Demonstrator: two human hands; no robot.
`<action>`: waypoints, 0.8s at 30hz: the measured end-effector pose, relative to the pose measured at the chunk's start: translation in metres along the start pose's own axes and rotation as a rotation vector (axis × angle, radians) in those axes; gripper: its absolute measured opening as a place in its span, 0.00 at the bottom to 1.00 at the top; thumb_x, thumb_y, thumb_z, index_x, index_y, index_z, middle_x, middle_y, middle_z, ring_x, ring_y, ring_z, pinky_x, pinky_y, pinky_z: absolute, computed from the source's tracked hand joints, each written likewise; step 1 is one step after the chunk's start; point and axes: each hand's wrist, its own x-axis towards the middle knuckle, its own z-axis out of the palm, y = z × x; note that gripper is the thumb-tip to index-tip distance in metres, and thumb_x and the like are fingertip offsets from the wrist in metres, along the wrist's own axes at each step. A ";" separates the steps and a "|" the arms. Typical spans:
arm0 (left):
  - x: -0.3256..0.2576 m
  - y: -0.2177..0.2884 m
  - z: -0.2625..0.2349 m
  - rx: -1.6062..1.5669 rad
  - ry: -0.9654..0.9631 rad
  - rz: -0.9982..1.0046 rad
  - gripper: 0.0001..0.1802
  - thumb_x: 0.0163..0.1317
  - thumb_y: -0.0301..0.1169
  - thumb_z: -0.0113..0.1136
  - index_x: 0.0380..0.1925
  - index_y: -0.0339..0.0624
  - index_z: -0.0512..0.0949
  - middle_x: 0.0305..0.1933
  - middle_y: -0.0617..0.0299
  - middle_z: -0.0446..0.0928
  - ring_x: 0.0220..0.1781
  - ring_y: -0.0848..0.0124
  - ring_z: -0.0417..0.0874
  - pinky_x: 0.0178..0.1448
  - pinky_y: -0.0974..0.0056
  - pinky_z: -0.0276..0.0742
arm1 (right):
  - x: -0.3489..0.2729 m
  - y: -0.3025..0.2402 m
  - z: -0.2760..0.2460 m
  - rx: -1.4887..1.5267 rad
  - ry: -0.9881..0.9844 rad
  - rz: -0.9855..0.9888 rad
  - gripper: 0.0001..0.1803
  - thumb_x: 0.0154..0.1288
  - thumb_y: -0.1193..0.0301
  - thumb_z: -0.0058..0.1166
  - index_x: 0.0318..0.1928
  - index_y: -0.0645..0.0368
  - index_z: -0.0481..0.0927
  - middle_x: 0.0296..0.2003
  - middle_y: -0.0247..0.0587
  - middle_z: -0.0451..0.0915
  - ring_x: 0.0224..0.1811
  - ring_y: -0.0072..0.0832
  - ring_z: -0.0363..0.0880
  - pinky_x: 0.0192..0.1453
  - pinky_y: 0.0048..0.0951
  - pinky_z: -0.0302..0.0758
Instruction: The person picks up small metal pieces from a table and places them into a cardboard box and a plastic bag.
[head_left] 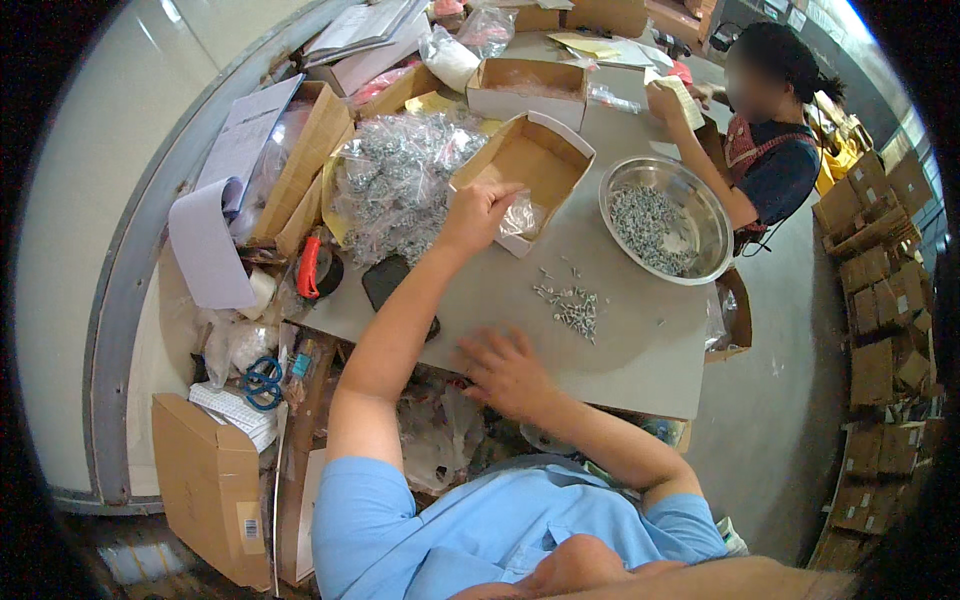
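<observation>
My left hand [478, 212] is reached out over an open white cardboard box [540, 160], its fingers pinched on a small clear plastic bag [521, 214] at the box's near side. What the bag contains, if anything, is too small to tell. Close to the table's front edge, my right hand [508, 372] is held with fingers apart and nothing visible in it, slightly blurred. A loose pile of screws [575, 312] lies on the table beyond and to the right of it. Many more screws [648, 222] fill part of a round metal bowl [722, 240] farther right.
Left of the box is a heap of filled clear bags [400, 175]. A dark phone-like object [388, 287] and a red-handled tape dispenser [308, 267] lie nearer. Blue scissors [262, 383] rest at lower left. Across the table a person [775, 130] holds paper. Cartons [880, 310] are stacked at right.
</observation>
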 end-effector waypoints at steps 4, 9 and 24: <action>-0.005 -0.004 0.009 -0.128 0.067 -0.008 0.13 0.60 0.35 0.55 0.35 0.34 0.80 0.31 0.52 0.80 0.32 0.68 0.80 0.38 0.64 0.73 | 0.008 -0.006 0.000 0.054 -0.113 0.139 0.35 0.55 0.47 0.50 0.61 0.50 0.66 0.64 0.37 0.59 0.66 0.39 0.56 0.65 0.54 0.54; -0.057 0.019 -0.011 -0.093 -0.079 -0.202 0.14 0.57 0.39 0.61 0.26 0.36 0.80 0.20 0.62 0.76 0.22 0.78 0.72 0.28 0.69 0.67 | -0.029 0.013 -0.034 0.032 -0.215 0.370 0.36 0.58 0.49 0.49 0.61 0.58 0.64 0.64 0.41 0.58 0.68 0.43 0.52 0.67 0.55 0.50; -0.236 0.058 0.009 -0.984 -0.412 -0.679 0.09 0.52 0.29 0.65 0.31 0.36 0.82 0.37 0.54 0.79 0.44 0.65 0.78 0.49 0.63 0.72 | -0.062 0.050 -0.056 0.167 0.126 0.747 0.27 0.49 0.69 0.61 0.52 0.62 0.71 0.48 0.50 0.67 0.51 0.47 0.64 0.56 0.41 0.65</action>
